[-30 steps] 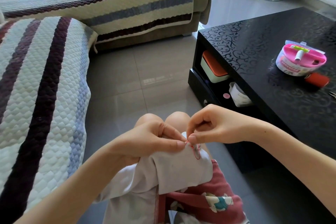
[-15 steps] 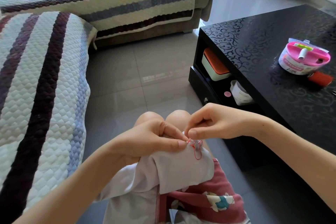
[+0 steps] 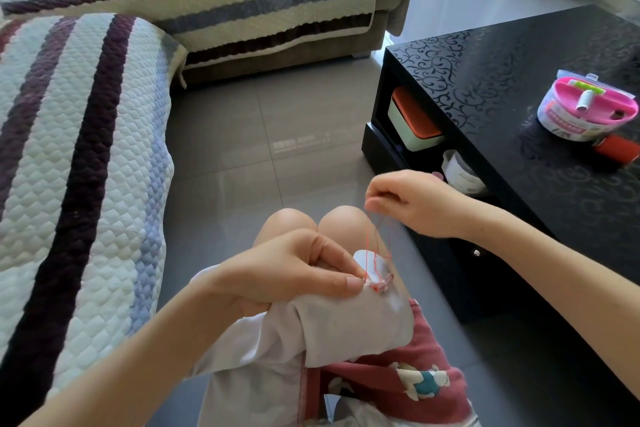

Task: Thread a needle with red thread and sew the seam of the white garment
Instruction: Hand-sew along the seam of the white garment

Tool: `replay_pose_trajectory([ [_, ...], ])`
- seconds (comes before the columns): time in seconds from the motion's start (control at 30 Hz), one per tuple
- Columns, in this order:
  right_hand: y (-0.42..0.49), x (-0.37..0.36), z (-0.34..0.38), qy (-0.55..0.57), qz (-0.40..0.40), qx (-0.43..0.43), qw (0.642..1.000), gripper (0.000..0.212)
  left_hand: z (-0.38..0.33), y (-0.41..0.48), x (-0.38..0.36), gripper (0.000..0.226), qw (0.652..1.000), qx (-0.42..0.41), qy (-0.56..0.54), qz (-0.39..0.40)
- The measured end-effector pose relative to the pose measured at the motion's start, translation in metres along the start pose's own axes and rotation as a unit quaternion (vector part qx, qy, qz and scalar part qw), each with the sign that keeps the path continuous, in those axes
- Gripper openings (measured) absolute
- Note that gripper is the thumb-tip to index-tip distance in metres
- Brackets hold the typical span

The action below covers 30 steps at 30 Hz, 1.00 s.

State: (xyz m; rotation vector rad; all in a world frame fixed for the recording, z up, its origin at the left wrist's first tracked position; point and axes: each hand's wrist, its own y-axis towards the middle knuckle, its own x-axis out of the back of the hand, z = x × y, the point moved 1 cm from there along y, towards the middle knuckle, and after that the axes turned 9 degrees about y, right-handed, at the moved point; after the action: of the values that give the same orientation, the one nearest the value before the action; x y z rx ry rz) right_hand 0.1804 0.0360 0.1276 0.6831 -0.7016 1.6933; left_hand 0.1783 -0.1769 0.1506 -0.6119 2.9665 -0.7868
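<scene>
White garment [image 3: 346, 326] was pinched at seam by left hand [image 3: 287, 274]; red thread [image 3: 372, 239] was pinched in curled right hand [image 3: 412, 201], stretched upward from seam

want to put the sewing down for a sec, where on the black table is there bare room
The black table top is bare from its left corner across to the pink sewing box, and along the near edge below the red spool. Crowded: the right end around box and spool, and the shelf underneath, holding an orange-lidded box and white tub.
</scene>
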Motion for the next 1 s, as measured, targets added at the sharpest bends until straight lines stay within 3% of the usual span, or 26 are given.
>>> replay_pose_trajectory([
  [0.1, 0.016, -0.001, -0.031, -0.099, -0.11, -0.044, 0.988, 0.02, -0.001, -0.002, -0.002, 0.008, 1.0, 0.002, -0.009, 0.018],
  [0.2, 0.03, -0.006, -0.06, -0.146, -0.148, -0.092, 0.974, 0.025, -0.001, -0.003, -0.004, 0.01, 1.0, 0.006, -0.018, 0.023],
  [0.37, 0.039, -0.018, -0.095, -0.284, -0.123, -0.129, 0.942, 0.029, -0.002, -0.007, -0.004, 0.012, 0.998, 0.008, -0.037, 0.041],
  [0.57, 0.033, -0.029, -0.131, -0.382, -0.047, -0.234, 0.893, 0.024, -0.009, -0.012, -0.002, 0.016, 0.997, 0.006, -0.064, 0.048],
  [0.83, 0.008, -0.036, -0.157, -0.402, -0.02, -0.323, 0.856, 0.024, -0.01, -0.015, -0.004, 0.016, 0.995, 0.012, -0.081, 0.047],
  [0.93, 0.009, -0.038, -0.156, -0.351, -0.054, -0.322, 0.877, 0.021, -0.009, -0.013, -0.006, 0.014, 0.996, 0.015, -0.076, 0.04],
  [1.0, 0.013, -0.032, -0.141, -0.243, -0.138, -0.292, 0.915, 0.025, -0.009, -0.011, -0.006, 0.012, 0.997, 0.012, -0.064, 0.027],
])
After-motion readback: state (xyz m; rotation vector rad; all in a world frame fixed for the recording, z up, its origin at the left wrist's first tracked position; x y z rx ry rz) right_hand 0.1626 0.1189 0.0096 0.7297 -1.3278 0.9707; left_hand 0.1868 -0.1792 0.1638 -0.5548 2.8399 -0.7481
